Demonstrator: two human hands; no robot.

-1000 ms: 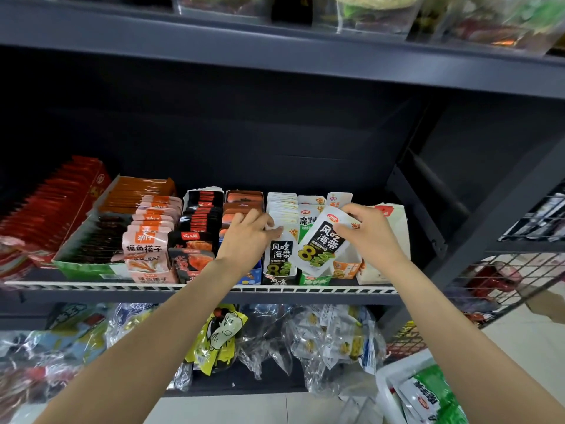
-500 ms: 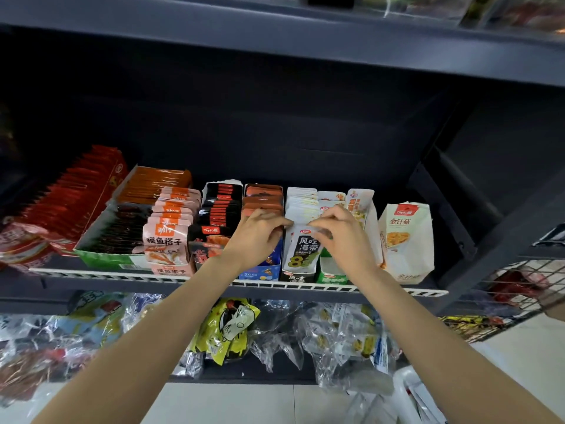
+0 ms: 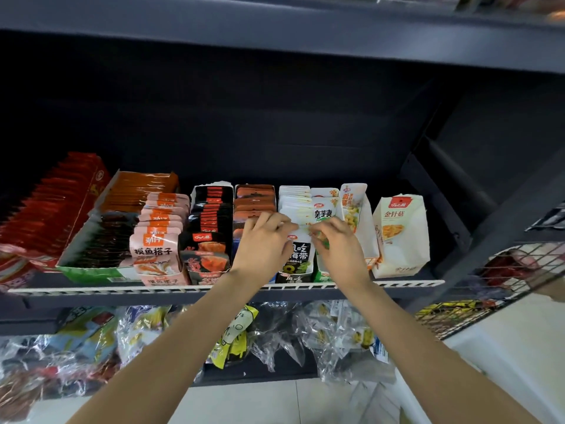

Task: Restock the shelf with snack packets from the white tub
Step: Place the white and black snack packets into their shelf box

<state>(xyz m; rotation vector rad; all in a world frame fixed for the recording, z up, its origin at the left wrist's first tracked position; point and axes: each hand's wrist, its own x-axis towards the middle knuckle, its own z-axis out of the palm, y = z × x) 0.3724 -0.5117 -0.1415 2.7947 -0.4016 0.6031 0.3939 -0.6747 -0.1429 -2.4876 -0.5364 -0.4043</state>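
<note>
Starting far left: red packets [image 3: 52, 206] lining up on the dark shelf [image 3: 195, 296], then pink fish-snack packs [image 3: 156, 249], black-and-orange ones [image 3: 211, 215]. Left hand [image 3: 263, 249] curling over the white seaweed packets [image 3: 295, 255], fingers pressing the row's top edge. Right hand [image 3: 339, 255] just beside it, pinching a green-and-white packet [image 3: 322, 214]. White mushroom box [image 3: 400, 237] sitting further right.

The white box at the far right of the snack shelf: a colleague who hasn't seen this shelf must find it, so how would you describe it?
Go to the dark shelf with the white wire front rail. Follow the row of snack boxes right, past both hands, to the last one. It is the white box, with a red logo and a yellow food picture, standing apart with dark bare shelf to its right.
</note>
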